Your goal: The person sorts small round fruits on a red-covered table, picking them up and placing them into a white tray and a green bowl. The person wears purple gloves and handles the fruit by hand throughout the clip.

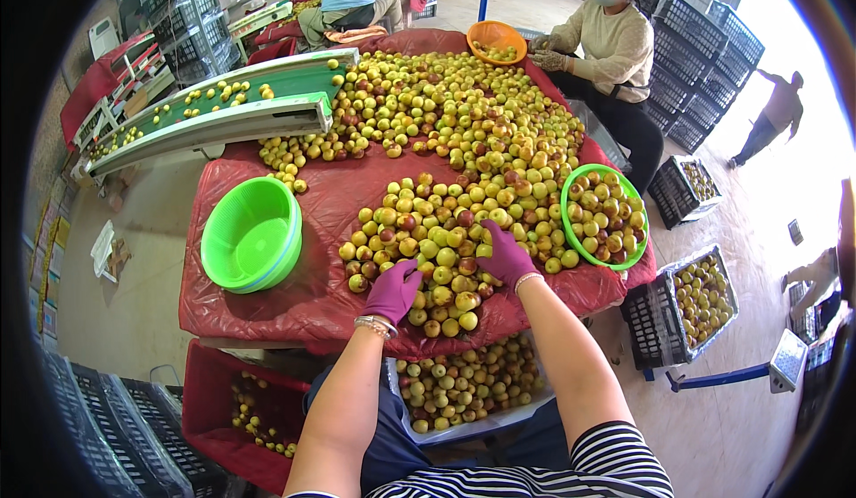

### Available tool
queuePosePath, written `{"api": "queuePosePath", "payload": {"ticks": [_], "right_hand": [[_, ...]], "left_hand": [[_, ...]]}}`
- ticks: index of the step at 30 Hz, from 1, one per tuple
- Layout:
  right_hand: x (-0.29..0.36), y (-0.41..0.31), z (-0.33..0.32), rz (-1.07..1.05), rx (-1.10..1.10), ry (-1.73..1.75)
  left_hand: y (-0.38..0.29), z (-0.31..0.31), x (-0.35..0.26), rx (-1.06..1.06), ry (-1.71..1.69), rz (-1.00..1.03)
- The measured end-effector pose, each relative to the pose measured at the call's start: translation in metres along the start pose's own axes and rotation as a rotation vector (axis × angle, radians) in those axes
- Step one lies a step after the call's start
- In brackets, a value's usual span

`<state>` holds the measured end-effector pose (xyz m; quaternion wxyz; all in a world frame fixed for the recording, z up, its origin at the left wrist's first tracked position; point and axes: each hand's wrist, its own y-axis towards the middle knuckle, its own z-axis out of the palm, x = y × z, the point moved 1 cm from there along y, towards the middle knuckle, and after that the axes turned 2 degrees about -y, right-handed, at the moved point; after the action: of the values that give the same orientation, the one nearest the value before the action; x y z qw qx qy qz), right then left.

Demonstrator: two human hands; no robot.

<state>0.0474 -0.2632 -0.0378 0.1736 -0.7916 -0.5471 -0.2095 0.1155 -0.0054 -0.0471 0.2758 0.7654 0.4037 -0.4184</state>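
Note:
A heap of yellow-green jujubes [441,257] with red-brown patches lies on the red-covered sorting table [321,230]. My left hand [394,292], in a purple glove, rests at the near left side of the heap, fingertips against the fruit. On the heap's right side, my right hand [507,255] has its index finger stretched forward and the thumb apart, touching jujubes. The undersides of both hands are hidden. Right of that hand stands a green basket [568,220] full of jujubes. Below the table edge, a lined crate [481,424] of jujubes sits between my legs.
Stacked green baskets [251,237] stand at the left. A green conveyor belt [221,107] carries fruit onto the table. Across it, a gloved co-worker [605,50] sits near an orange basket [496,33]. Filled crates [659,317] stand at the right, a red bin [214,391] lower left.

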Motion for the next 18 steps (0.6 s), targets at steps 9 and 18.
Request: {"api": "queuePosePath", "payload": {"ticks": [9, 18], "right_hand": [[-0.009, 0.007, -0.018, 0.032, 0.18, 0.735], [0.023, -0.044, 0.002, -0.035, 0.212, 1.189]], "left_hand": [[0.02, 0.033, -0.015, 0.176, -0.426, -0.042], [0.011, 0.055, -0.034, 0.395, -1.219, -0.378]]}}
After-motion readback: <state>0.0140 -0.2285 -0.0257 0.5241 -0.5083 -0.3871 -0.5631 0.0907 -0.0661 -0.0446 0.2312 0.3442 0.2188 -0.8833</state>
